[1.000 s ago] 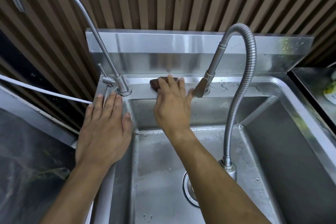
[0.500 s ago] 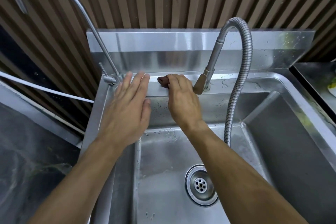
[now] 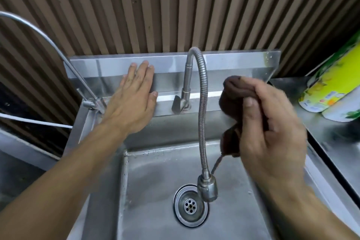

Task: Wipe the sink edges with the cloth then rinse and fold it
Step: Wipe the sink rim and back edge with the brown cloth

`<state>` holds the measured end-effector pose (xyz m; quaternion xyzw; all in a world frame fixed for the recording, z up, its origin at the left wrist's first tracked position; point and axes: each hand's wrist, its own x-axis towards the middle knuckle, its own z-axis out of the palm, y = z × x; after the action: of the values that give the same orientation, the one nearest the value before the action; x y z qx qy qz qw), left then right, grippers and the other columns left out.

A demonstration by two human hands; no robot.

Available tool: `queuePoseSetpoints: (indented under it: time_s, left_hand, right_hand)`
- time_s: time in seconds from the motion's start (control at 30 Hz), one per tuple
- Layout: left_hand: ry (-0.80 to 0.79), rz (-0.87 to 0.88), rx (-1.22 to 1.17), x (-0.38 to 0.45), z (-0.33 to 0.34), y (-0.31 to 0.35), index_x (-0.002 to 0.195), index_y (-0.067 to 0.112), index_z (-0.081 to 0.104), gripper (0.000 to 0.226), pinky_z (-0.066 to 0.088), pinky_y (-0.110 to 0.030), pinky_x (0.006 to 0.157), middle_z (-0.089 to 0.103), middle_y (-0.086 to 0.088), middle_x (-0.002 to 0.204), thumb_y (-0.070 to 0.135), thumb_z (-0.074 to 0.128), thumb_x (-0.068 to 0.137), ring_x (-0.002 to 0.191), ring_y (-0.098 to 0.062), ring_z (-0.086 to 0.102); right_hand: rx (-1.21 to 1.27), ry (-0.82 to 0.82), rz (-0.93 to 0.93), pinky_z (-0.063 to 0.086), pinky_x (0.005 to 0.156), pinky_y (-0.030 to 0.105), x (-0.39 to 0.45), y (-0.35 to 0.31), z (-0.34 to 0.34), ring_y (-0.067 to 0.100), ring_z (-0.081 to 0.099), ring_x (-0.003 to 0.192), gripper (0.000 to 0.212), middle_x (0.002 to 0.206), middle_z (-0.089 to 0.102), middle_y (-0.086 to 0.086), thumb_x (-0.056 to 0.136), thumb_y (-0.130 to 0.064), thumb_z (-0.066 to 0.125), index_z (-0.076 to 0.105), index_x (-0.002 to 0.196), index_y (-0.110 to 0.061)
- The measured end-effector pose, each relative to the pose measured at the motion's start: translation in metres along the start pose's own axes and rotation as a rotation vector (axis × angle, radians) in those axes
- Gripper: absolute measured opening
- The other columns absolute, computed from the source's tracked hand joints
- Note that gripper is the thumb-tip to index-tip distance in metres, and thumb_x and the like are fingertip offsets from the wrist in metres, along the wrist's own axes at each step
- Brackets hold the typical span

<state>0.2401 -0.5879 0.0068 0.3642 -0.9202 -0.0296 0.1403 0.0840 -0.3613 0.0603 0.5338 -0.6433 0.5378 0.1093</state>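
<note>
Now right hand [image 3: 272, 128] clutching bunched brown cloth [image 3: 231, 93] above steel sink [image 3: 161, 181], left hand [image 3: 134, 101] flat, fingers straight, on far ledge.

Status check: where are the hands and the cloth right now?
Left hand flat on the sink's back ledge, fingers straight. Right hand grips the bunched brown cloth above the basin. Flexible faucet hose hangs beside it; no water visible.

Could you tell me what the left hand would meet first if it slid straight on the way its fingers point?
The left hand lies flat, fingers pointing up and away; its fingertips already seem to reach the steel backsplash, so that comes first, though depth is unclear.
</note>
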Motion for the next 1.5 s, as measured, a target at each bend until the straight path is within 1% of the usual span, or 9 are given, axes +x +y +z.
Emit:
queuePoseSetpoints:
  time_s: [0.1, 0.17, 0.27, 0.37, 0.67, 0.9, 1.1, 1.37, 1.5]
  left_hand:
    - [0.028, 0.013, 0.041, 0.016, 0.011, 0.011, 0.165, 0.013, -0.003, 0.067, -0.003, -0.042, 0.129, -0.010, -0.005, 0.173, 0.039, 0.022, 0.108, 0.159, -0.025, -0.012]
    - [0.059, 0.033, 0.061, 0.027, 0.021, 0.017, 0.165, 0.014, -0.001, 0.068, -0.003, -0.043, 0.129, -0.010, -0.005, 0.173, 0.040, 0.021, 0.107, 0.159, -0.025, -0.011]
    - [0.091, 0.046, 0.096, 0.042, 0.035, 0.020, 0.165, 0.020, -0.001, 0.067, -0.002, -0.045, 0.129, -0.008, -0.004, 0.173, 0.041, 0.020, 0.105, 0.159, -0.026, -0.010]
    - [0.117, 0.056, 0.152, 0.051, 0.051, 0.013, 0.163, 0.025, -0.011, 0.066, -0.001, -0.048, 0.129, -0.014, -0.002, 0.172, 0.041, 0.020, 0.106, 0.159, -0.025, -0.015]
    - [0.259, 0.018, 0.224, 0.065, 0.066, 0.000, 0.156, 0.043, -0.026, 0.068, -0.004, -0.054, 0.128, -0.019, -0.005, 0.171, 0.049, 0.020, 0.107, 0.157, -0.033, -0.017]
    - [0.322, 0.078, 0.259, 0.071, 0.070, -0.011, 0.158, 0.040, -0.023, 0.076, -0.005, -0.054, 0.127, -0.007, -0.010, 0.173, 0.045, 0.034, 0.107, 0.158, -0.037, -0.008]
    - [0.406, 0.102, 0.265, 0.076, 0.081, -0.016, 0.160, 0.037, -0.018, 0.077, -0.005, -0.053, 0.127, 0.005, -0.013, 0.172, 0.043, 0.038, 0.107, 0.158, -0.040, 0.001]
    - [0.491, 0.107, 0.273, 0.076, 0.089, -0.018, 0.163, 0.031, -0.009, 0.064, -0.005, -0.049, 0.128, 0.009, -0.016, 0.172, 0.042, 0.027, 0.110, 0.157, -0.042, 0.006]
    - [0.501, 0.104, 0.257, 0.075, 0.090, -0.015, 0.163, 0.030, -0.006, 0.069, -0.004, -0.049, 0.128, 0.008, -0.015, 0.172, 0.038, 0.037, 0.110, 0.158, -0.041, 0.005]
  right_hand:
    - [-0.056, 0.210, -0.005, 0.040, 0.105, 0.012, 0.024, 0.038, -0.005, -0.012, 0.052, 0.120, 0.033, 0.124, 0.062, -0.002, 0.102, 0.012, 0.046, 0.064, 0.127, 0.000]
    - [-0.071, 0.210, -0.045, 0.042, 0.114, 0.028, 0.041, 0.078, 0.027, 0.002, 0.051, 0.133, 0.035, 0.135, 0.058, 0.015, 0.103, 0.010, 0.045, 0.056, 0.136, 0.009]
    - [-0.269, -0.185, -0.073, 0.019, 0.127, 0.057, 0.055, 0.134, 0.094, 0.032, 0.018, 0.158, 0.053, 0.168, 0.026, 0.016, 0.111, -0.024, 0.038, 0.032, 0.160, -0.007]
    - [-0.425, -0.400, -0.144, 0.000, 0.130, 0.053, 0.052, 0.168, 0.124, 0.032, -0.013, 0.160, 0.063, 0.174, -0.003, 0.008, 0.109, -0.041, 0.021, 0.009, 0.166, -0.017]
    - [-0.552, -0.307, -0.365, 0.008, 0.130, 0.050, 0.071, 0.174, 0.136, 0.034, 0.006, 0.160, 0.055, 0.173, 0.012, 0.012, 0.112, -0.042, 0.018, 0.017, 0.165, -0.025]
    - [-0.448, -0.027, 0.117, 0.004, 0.129, 0.055, 0.072, 0.191, 0.124, 0.042, -0.003, 0.159, 0.059, 0.172, 0.001, 0.022, 0.112, -0.030, 0.028, 0.014, 0.164, -0.007]
    - [-0.458, -0.233, -0.394, 0.003, 0.131, 0.045, 0.076, 0.173, 0.164, 0.035, 0.011, 0.159, 0.057, 0.171, 0.021, 0.013, 0.112, -0.036, 0.034, 0.021, 0.163, -0.015]
    - [-0.524, -0.122, -0.208, -0.004, 0.129, 0.051, 0.066, 0.194, 0.143, 0.044, 0.004, 0.158, 0.061, 0.171, 0.013, 0.020, 0.108, -0.017, 0.048, 0.023, 0.164, -0.013]
    - [-0.544, -0.260, -0.508, -0.001, 0.130, 0.047, 0.071, 0.177, 0.165, 0.036, 0.005, 0.159, 0.063, 0.172, 0.014, 0.014, 0.109, -0.032, 0.050, 0.024, 0.164, -0.018]
